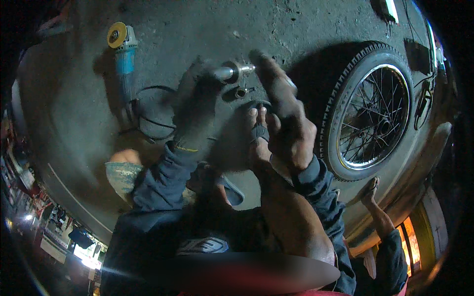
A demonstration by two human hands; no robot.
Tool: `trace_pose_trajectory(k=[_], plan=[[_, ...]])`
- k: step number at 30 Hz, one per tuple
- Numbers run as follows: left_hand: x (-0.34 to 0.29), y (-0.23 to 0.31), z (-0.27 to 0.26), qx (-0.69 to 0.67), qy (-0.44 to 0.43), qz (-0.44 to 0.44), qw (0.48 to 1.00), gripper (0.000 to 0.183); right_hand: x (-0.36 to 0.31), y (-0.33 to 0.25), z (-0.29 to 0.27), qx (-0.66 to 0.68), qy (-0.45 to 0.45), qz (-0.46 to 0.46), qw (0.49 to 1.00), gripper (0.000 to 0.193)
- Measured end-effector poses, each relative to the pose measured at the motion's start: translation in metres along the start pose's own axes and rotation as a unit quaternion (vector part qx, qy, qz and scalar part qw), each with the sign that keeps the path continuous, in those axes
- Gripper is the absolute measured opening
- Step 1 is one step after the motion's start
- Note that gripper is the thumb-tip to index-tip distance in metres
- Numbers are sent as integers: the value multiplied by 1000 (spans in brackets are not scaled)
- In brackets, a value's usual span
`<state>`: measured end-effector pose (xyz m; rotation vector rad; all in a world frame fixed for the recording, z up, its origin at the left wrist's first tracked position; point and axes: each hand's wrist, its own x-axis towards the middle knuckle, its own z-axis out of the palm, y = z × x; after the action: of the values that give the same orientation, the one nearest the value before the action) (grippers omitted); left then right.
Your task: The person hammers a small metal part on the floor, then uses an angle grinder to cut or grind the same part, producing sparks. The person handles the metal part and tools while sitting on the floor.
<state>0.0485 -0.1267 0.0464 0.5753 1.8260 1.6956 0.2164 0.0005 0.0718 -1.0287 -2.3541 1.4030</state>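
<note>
A silver metal cylinder with a flange (228, 72), which resembles a wheel hub, lies between my two hands, its narrow end toward the right. My left hand (199, 101), seemingly in a dark glove, reaches beside its left end. Motion and shadow smear those fingers, so their grip on it is unclear. On the other side, my bare right hand (295, 118) stretches its index finger forward, its blurred tip close to the narrow end. Thumb and index are apart, with nothing seen between them. A small metal ring-like part (241, 92) sits on the floor just below the cylinder.
To the right stands or leans a spoked wheel with its tyre (332, 121). At the left an angle grinder (125, 61) with a yellow disc lies on the concrete floor (177, 29), near a black cable (153, 89). Another person's leg (382, 219) shows at lower right.
</note>
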Motion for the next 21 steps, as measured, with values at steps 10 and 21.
trace_pose_trajectory(k=[10, 21], plan=[[2, 3, 4, -539, -6, -249, 805, 24, -7, -3, -1, 1, -93, 131, 987, 38], [-15, -10, 19, -15, -30, -22, 999, 34, -28, 10, -17, -8, -71, 68, 995, 54]])
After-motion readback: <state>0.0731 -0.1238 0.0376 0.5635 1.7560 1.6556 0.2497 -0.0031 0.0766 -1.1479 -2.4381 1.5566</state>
